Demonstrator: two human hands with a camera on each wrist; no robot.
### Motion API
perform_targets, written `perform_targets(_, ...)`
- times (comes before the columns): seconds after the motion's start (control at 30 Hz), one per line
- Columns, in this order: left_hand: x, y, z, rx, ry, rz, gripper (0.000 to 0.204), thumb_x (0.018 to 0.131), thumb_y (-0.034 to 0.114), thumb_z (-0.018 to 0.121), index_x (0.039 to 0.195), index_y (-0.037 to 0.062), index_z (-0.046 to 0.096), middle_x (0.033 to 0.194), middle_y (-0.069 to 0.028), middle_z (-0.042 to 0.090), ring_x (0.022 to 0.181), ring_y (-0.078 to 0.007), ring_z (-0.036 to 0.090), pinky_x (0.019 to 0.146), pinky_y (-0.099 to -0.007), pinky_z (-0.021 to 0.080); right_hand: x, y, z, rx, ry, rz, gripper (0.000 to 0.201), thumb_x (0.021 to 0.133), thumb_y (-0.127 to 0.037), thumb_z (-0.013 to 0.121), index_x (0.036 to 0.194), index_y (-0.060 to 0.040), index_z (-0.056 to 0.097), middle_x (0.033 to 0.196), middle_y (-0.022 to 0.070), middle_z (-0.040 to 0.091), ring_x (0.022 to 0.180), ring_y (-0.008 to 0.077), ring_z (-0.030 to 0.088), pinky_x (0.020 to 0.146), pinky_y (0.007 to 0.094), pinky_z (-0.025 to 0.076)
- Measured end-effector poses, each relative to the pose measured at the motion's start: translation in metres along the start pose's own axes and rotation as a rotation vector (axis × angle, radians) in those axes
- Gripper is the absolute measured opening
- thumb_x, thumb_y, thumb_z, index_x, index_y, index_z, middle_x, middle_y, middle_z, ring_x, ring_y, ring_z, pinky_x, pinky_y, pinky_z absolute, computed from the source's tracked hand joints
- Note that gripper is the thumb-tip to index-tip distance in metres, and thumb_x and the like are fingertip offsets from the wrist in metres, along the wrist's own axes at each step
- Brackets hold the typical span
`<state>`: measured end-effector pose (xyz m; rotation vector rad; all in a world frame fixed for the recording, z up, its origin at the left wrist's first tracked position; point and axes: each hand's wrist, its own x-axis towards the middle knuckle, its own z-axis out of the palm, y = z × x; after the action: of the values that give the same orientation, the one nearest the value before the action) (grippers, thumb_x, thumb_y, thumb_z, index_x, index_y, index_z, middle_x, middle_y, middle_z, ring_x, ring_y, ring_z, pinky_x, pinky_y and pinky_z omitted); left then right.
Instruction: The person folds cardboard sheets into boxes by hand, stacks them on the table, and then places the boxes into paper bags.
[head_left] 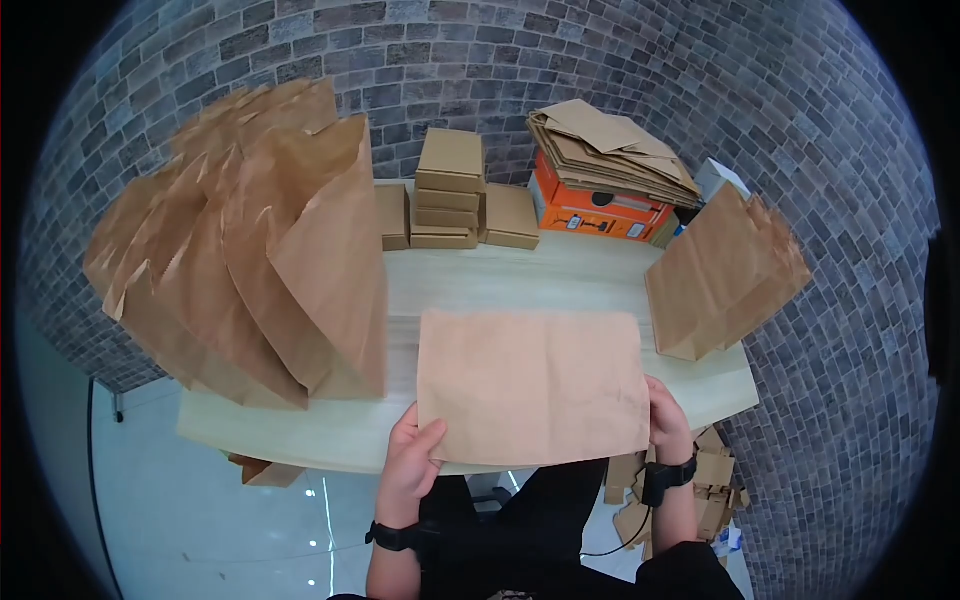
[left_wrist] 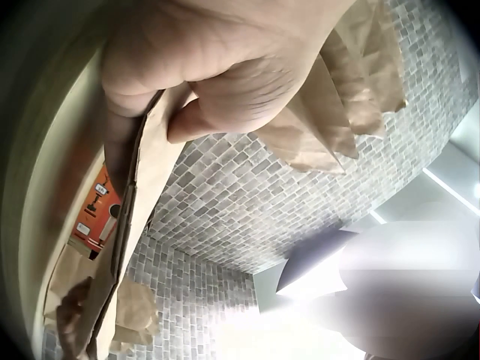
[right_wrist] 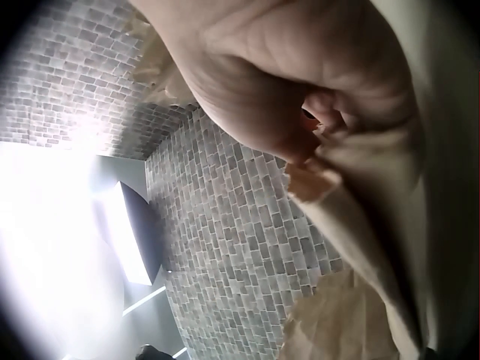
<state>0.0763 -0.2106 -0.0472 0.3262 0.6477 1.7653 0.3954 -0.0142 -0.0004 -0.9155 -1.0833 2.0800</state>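
A flat brown paper bag [head_left: 532, 385] spans the space between both hands, over the front part of the table. At its lower left corner my left hand [head_left: 412, 452] pinches it, thumb on the upper face and fingers beneath. The left wrist view shows the bag's layered edge [left_wrist: 129, 217] running between that thumb and the fingers. My right hand [head_left: 668, 412] holds the right edge, its fingers partly hidden behind the paper. Seen from the right wrist, the hand [right_wrist: 300, 67] curls round the bag's edge [right_wrist: 352, 217], where the paper bends open a little.
Large standing paper bags [head_left: 320, 270] crowd the table's left side. Another bag group [head_left: 715, 280] stands at the right. Small cardboard boxes [head_left: 448, 160] are stacked at the back, beside an orange box [head_left: 590, 215] topped with flat cardboard [head_left: 610, 150]. Cardboard scraps [head_left: 712, 480] lie below, right.
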Motion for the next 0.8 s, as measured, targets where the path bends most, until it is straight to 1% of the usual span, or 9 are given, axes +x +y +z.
perform_targets(0.2, 0.010, -0.005, 0.018, 0.239, -0.071, -0.006, 0.043, 0.096, 0.000, 0.052, 0.138, -0.0035, 0.043, 0.127, -0.0158, 0.060, 0.114, -0.0214, 0.061, 0.097, -0.0353, 0.050, -0.020, -0.026, 0.024, -0.152, 0.077, -0.107, 0.040, 0.091, -0.007, 0.062, 0.129, 0.0054, 0.054, 0.117, 0.0094, 0.066, 0.095, 0.0136, 0.066, 0.082, 0.0295, 0.056)
perform_targets(0.27, 0.017, -0.005, 0.040, 0.487, -0.017, 0.137, 0.044, 0.097, 0.001, 0.051, 0.140, -0.0010, 0.042, 0.130, -0.0142, 0.058, 0.114, -0.0200, 0.059, 0.096, -0.0335, 0.048, -0.030, -0.050, 0.031, -0.424, 0.059, -0.433, 0.033, 0.088, -0.007, 0.066, 0.118, 0.0061, 0.062, 0.109, 0.0084, 0.069, 0.091, 0.0111, 0.064, 0.078, 0.0281, 0.055)
perform_targets(0.4, 0.022, 0.000, 0.053, 0.697, 0.080, 0.233, 0.043, 0.096, 0.001, 0.053, 0.138, 0.0001, 0.044, 0.129, -0.0136, 0.057, 0.111, -0.0182, 0.060, 0.095, -0.0314, 0.048, -0.076, -0.111, 0.102, -1.155, 0.492, -0.661, 0.016, 0.087, -0.003, 0.061, 0.097, 0.0075, 0.065, 0.087, 0.0044, 0.069, 0.077, 0.0087, 0.061, 0.065, 0.0241, 0.047)
perform_targets(0.43, 0.022, 0.001, 0.050, 0.683, 0.060, 0.195, 0.039, 0.096, 0.000, 0.053, 0.134, -0.0003, 0.047, 0.126, -0.0131, 0.059, 0.108, -0.0175, 0.061, 0.093, -0.0303, 0.049, -0.089, -0.109, 0.138, -0.977, 0.565, -0.746, 0.012, 0.085, 0.000, 0.059, 0.091, 0.0081, 0.065, 0.079, 0.0044, 0.068, 0.071, 0.0101, 0.061, 0.065, 0.0245, 0.047)
perform_targets(0.5, 0.019, -0.003, 0.048, 0.678, 0.029, 0.146, 0.035, 0.095, 0.000, 0.054, 0.130, -0.0007, 0.050, 0.122, -0.0126, 0.061, 0.106, -0.0168, 0.062, 0.092, -0.0291, 0.049, -0.111, -0.102, 0.173, -1.061, 0.535, -0.867, 0.016, 0.085, 0.000, 0.056, 0.095, 0.0083, 0.065, 0.085, 0.0086, 0.070, 0.076, 0.0137, 0.064, 0.067, 0.0270, 0.048)
perform_targets(0.57, 0.013, -0.008, 0.047, 0.626, -0.054, 0.113, 0.025, 0.096, 0.001, 0.055, 0.121, -0.0018, 0.056, 0.114, -0.0113, 0.064, 0.101, -0.0160, 0.063, 0.089, -0.0278, 0.050, -0.092, -0.094, 0.174, -1.223, 0.324, -1.173, 0.018, 0.084, -0.002, 0.058, 0.099, 0.0063, 0.066, 0.084, 0.0138, 0.070, 0.072, 0.0211, 0.067, 0.067, 0.0322, 0.050)
perform_targets(0.63, 0.006, -0.009, 0.054, 0.620, -0.044, 0.100, 0.020, 0.096, 0.000, 0.054, 0.115, -0.0029, 0.059, 0.108, -0.0104, 0.067, 0.096, -0.0162, 0.065, 0.087, -0.0286, 0.052, -0.038, -0.085, 0.163, -1.383, 0.055, -0.838, 0.017, 0.086, -0.005, 0.064, 0.100, 0.0027, 0.067, 0.074, 0.0245, 0.065, 0.067, 0.0373, 0.067, 0.064, 0.0404, 0.054)
perform_targets(0.7, 0.000, -0.005, 0.051, 0.656, -0.115, 0.210, 0.019, 0.097, -0.002, 0.051, 0.114, -0.0059, 0.058, 0.107, -0.0136, 0.067, 0.095, -0.0189, 0.067, 0.086, -0.0311, 0.055, 0.025, -0.045, 0.135, -1.788, 0.304, -0.653, 0.012, 0.085, -0.004, 0.058, 0.093, 0.0006, 0.066, 0.073, 0.0243, 0.064, 0.070, 0.0423, 0.064, 0.064, 0.0455, 0.053)
perform_targets(0.8, -0.010, 0.005, 0.057, 0.545, -0.083, 0.270, 0.018, 0.099, -0.001, 0.049, 0.112, -0.0084, 0.058, 0.104, -0.0151, 0.068, 0.097, -0.0214, 0.068, 0.090, -0.0330, 0.055, 0.031, -0.005, 0.137, -1.668, 0.227, -0.736, 0.016, 0.080, -0.005, 0.059, 0.095, -0.0024, 0.064, 0.068, 0.0207, 0.063, 0.066, 0.0400, 0.065, 0.059, 0.0488, 0.051)
